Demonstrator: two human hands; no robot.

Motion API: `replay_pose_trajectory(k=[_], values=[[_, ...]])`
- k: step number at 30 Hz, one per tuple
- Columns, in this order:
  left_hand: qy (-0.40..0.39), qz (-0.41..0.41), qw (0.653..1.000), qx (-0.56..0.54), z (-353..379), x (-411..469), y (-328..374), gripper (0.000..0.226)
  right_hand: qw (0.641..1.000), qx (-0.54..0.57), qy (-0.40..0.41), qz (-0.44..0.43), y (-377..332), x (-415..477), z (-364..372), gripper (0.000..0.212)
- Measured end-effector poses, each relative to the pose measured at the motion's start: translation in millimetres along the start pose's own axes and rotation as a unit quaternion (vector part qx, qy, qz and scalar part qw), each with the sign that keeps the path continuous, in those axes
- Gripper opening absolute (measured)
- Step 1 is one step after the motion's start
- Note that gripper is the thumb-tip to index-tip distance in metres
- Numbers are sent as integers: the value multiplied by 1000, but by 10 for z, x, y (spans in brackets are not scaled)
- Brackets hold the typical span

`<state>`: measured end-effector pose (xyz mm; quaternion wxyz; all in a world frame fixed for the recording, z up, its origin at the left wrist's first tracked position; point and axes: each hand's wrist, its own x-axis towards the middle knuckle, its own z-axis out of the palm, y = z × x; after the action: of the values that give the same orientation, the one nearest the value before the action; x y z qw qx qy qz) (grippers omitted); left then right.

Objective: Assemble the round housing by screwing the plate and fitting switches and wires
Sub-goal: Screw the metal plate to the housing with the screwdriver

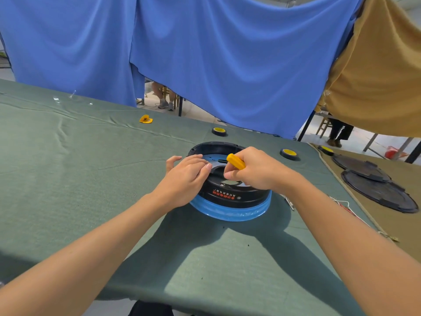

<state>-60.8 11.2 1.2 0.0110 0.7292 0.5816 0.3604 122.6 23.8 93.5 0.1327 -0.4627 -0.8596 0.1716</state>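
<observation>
Housing (230, 197) on green cloth (91, 179), blue drapes (227, 65) — screwdriver (235, 161) in right grip (252, 172), left grip (185, 179) slack

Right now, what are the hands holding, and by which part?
The right hand grips a yellow-handled screwdriver by its handle. The left hand rests on the round black plastic housing; any pinch cannot be told.

A person's right hand (255, 172) grips a yellow-handled screwdriver (235, 161) over the metal plate (210, 159) inside a black round housing (230, 197) with a blue base, set on a green-covered tabletop (91, 179). The left hand (184, 179) rests on the housing's near rim. Two yellow-cored tape rolls (219, 131) lie beyond, before a hanging blue curtain (205, 53).
</observation>
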Motion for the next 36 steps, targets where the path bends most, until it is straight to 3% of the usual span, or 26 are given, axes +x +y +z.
replay_pose_trajectory(k=[3,6,10,15,20,28,32,36], values=[[67,61,996,24,-33,-114,32,42,999,-2,21,25,80,-27,21,10],[133,189,971,69,-80,-245,74,35,999,-5,34,37,127,-67,67,29],[134,294,940,114,-49,-319,101,22,999,-31,18,23,78,-115,71,47],[142,284,943,104,-8,-336,127,17,997,-55,25,42,92,-145,72,51],[95,241,957,130,13,-350,164,43,995,-57,52,68,181,-36,58,43],[41,247,960,128,49,-369,106,79,983,-74,-139,91,109,448,134,33],[42,250,959,126,65,-361,73,79,970,-63,-205,115,76,608,223,11],[47,255,958,123,80,-354,66,78,962,-43,-235,135,88,674,215,8]])
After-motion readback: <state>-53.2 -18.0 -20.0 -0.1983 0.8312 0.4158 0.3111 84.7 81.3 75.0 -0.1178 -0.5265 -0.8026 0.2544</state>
